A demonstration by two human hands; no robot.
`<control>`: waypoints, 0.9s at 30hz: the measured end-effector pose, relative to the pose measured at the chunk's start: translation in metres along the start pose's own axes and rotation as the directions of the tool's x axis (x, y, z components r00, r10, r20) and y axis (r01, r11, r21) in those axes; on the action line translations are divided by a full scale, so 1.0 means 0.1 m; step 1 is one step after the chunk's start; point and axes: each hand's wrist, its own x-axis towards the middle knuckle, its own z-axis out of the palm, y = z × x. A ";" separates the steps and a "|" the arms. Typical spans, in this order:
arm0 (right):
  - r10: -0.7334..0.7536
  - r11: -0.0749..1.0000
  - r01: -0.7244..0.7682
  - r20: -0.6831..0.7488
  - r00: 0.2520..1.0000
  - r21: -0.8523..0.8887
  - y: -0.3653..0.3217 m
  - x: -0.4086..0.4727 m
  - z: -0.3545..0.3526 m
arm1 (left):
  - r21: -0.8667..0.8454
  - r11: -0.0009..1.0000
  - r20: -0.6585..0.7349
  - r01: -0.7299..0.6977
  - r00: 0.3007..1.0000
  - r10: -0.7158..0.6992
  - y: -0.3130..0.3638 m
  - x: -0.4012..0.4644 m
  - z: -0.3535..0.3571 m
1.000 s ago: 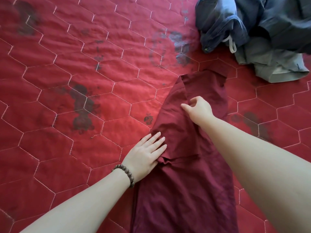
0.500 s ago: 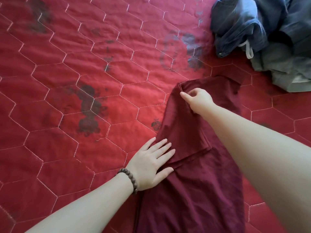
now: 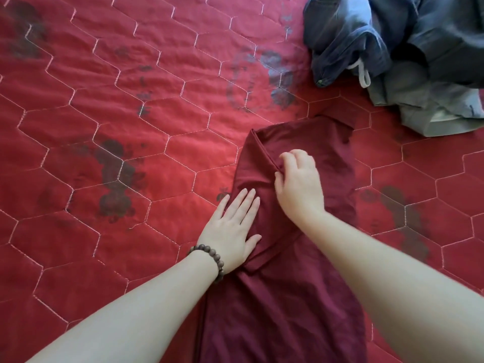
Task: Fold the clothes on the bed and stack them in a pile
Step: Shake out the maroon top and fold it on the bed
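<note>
A: We're looking straight down on the bed [image 3: 110,106], red quilted cover with hexagon stitching and dark flower prints, and right in the middle of the action is the maroon garment [image 3: 282,305], running from the bottom edge up past the centre

B: And both hands are on it. The left hand [image 3: 233,226] lies flat, fingers straight and together, palm pressing the left edge of the cloth where a fold crosses it. There's a beaded bracelet [image 3: 212,260] on that wrist

A: The right hand [image 3: 298,182] is a different story, just beyond the left one: fingers curled, thumb and fingertips pinching a ridge of the maroon cloth along a hemmed edge

B: That hem runs up and to the left from the pinch toward the far corner of the garment, and the upper part lies doubled over the lower part

A: Up in the top right corner, well apart from the maroon piece, sits the heap of unfolded clothes [image 3: 392,43], blue denim-like fabric bunched on top with a white drawstring [image 3: 362,73] hanging out, and a pale grey-green piece [image 3: 424,111] under its near side

B: All of it resting on that red cover
</note>
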 end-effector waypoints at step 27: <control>-0.271 0.933 0.299 0.159 0.949 -0.198 0.20 0.44 0.40 | -0.053 0.999 -0.055 0.010 0.998 -0.013 0.01 0.03 0.19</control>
